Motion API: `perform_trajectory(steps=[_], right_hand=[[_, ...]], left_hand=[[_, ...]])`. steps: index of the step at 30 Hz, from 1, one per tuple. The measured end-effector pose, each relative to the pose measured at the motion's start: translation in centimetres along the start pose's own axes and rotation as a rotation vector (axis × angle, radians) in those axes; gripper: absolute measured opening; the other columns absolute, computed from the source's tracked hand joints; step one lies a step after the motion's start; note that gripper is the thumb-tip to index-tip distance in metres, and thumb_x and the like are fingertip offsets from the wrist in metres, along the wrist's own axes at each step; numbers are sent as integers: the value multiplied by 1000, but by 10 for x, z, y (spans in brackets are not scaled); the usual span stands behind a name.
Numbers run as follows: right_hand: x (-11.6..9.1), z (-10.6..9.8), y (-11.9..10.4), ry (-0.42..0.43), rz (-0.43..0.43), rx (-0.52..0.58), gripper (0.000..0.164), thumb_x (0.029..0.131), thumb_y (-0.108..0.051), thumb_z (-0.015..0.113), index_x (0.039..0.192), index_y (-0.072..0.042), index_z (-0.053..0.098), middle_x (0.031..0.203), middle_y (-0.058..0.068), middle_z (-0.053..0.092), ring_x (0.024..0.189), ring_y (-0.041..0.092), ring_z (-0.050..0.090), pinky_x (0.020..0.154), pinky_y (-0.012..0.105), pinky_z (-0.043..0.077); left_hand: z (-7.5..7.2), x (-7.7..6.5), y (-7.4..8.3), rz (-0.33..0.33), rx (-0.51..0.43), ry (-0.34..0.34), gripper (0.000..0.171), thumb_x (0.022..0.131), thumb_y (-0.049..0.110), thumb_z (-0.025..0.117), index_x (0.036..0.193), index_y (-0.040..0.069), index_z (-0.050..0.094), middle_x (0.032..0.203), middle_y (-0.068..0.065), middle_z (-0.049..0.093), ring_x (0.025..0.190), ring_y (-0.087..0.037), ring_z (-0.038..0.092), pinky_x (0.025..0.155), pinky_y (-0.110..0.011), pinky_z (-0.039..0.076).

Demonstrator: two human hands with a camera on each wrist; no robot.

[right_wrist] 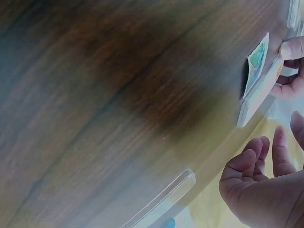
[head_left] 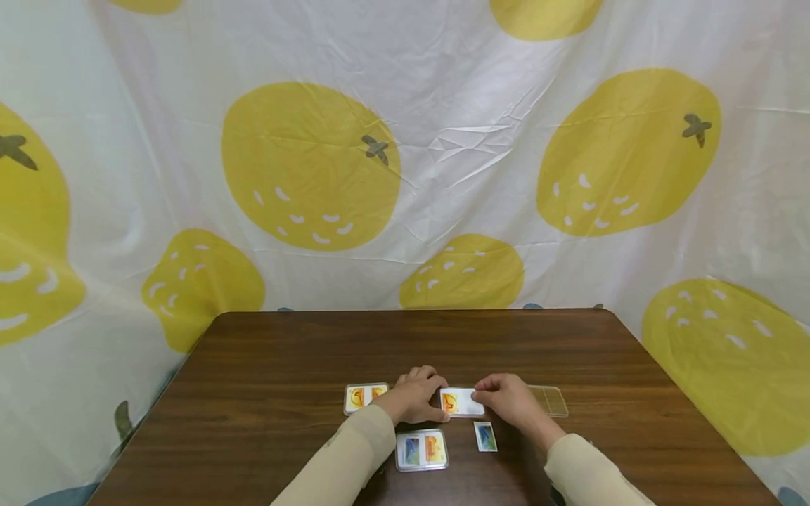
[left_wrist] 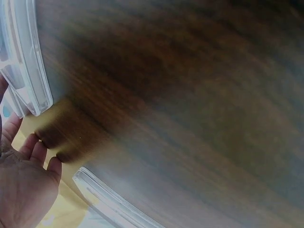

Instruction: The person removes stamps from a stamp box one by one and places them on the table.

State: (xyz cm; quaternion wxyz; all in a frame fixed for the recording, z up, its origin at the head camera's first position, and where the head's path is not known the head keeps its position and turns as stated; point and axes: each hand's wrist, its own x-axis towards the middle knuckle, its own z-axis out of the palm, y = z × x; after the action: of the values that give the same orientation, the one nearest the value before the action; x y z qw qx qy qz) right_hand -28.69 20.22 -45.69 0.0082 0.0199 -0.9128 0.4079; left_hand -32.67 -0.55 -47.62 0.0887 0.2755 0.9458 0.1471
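A slim case (head_left: pixel 450 403) with an orange-and-yellow stamp on its left part and plain white on its right part lies mid-table. My left hand (head_left: pixel 414 395) grips its left end, thumb at the near edge and index finger at the far edge. At the right end, the bent thumb and index finger of my right hand (head_left: pixel 504 398) overlap the white part; no object shows between them in the right wrist view (right_wrist: pixel 266 185). Just in front lies a loose blue-and-green stamp (head_left: pixel 485 436), also seen as a perforated-edged stamp (right_wrist: pixel 257 61) in the right wrist view.
Nearer me sits a clear case (head_left: pixel 421 465) with a blue stamp and an orange one. Left of my left hand is another clear case (head_left: pixel 365 410) with yellow-orange stamps. A transparent case piece (head_left: pixel 553 400) lies behind my right hand. A fruit-print cloth (head_left: pixel 455 176) hangs beyond the brown table (head_left: pixel 285 379).
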Motion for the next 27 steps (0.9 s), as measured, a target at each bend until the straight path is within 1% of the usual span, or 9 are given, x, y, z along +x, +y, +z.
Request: perform_trajectory(steps=[7,12,17,27], right_hand=[[6,0,-1,8,6,2,13,87,-15,74,92,-3,73,91,6,69,85,20,59,77,39,47],[10,1,-1,-1,22,-9,17,90,-19,72,96,-3,73,96,7,70,90,23,61,83,44,47],[13,3,1,1,24,-15,19,91,-20,71,97,-3,73,96,8,70,90,23,61,84,46,47],[18,8,6,6,34,-22,18,89,-20,72,98,-3,73,98,9,70,92,25,61,86,47,47]], left_hand=[[-1,-2,1,-5,-10,0,55,87,49,73,132,23,56,140,-3,43,132,-23,37,109,-42,30],[-2,-4,2,-6,-16,1,55,86,48,74,131,22,56,139,-3,43,132,-23,37,110,-42,30],[-2,-4,2,-9,-20,2,54,87,49,73,131,23,56,140,-3,42,133,-23,37,110,-43,30],[0,-2,0,-12,-22,-12,54,88,49,72,133,24,55,142,-4,42,133,-23,36,110,-42,30]])
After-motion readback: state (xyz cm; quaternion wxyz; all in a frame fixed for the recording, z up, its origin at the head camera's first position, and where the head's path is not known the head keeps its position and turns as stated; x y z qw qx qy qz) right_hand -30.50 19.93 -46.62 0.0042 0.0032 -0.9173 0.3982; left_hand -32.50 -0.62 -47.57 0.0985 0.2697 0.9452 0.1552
